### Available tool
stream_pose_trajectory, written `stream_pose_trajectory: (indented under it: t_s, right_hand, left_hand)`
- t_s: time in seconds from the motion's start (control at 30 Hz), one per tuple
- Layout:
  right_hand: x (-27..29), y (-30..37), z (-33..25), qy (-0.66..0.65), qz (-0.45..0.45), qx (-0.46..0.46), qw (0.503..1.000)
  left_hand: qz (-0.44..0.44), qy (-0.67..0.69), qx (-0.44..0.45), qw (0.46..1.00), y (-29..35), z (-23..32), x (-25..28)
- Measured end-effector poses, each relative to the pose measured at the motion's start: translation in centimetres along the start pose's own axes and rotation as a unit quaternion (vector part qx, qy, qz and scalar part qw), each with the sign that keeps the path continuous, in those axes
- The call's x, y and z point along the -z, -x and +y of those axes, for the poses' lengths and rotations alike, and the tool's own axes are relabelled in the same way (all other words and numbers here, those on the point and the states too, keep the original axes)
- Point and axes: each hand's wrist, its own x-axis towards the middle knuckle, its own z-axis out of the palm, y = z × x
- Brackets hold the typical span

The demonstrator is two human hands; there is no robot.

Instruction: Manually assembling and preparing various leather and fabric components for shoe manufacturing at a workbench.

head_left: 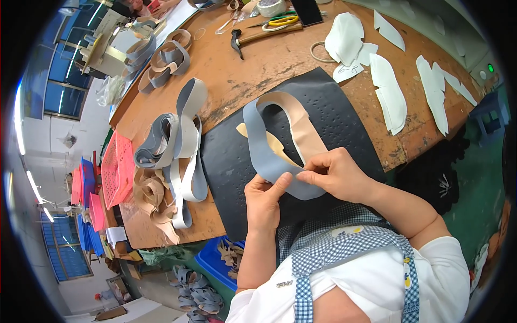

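Observation:
A looped strip of blue-grey and tan material (pixel 257 132) stands over the black mat (pixel 344 116), held at its near edge by both hands. My left hand (pixel 264 202) is closed on the strip, thumb on the blue-grey face. Close beside it, my right hand (pixel 336 175) pinches the strip's upper edge between thumb and fingers. Inside the loop lies a pale yellow cut piece (pixel 269 141); its near end reaches the pinching fingers, and I cannot tell whether they grip it too.
Left of the mat lie several looped grey and white strips (pixel 188 140) and a tan bundle (pixel 151 191). A hammer (pixel 264 36), scissors (pixel 283 21) and white pattern pieces (pixel 389 94) lie farther off. A pink basket (pixel 117 169) and a blue bin (pixel 218 261) stand at the table's left and near sides.

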Motion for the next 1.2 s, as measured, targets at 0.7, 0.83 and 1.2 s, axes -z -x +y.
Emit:
stream_pose_trajectory:
  t_s: [0.7, 0.83, 1.2]
  right_hand:
    - [0.4, -0.6, -0.8, -0.018, -0.075, -0.041, 0.996]
    - [0.2, -0.1, -0.6, -0.063, -0.093, -0.065, 0.992]
    - [-1.1, 1.0, -0.7, -0.049, -0.072, -0.050, 0.995]
  left_hand:
    - [0.025, -0.044, -0.010, 0.999, -0.1, 0.3, -0.2]
    - [0.012, -0.007, 0.000, 1.000, -0.6, 1.0, 0.5]
    - [0.005, -0.029, -0.024, 0.999, 0.5, 0.2, 1.0]
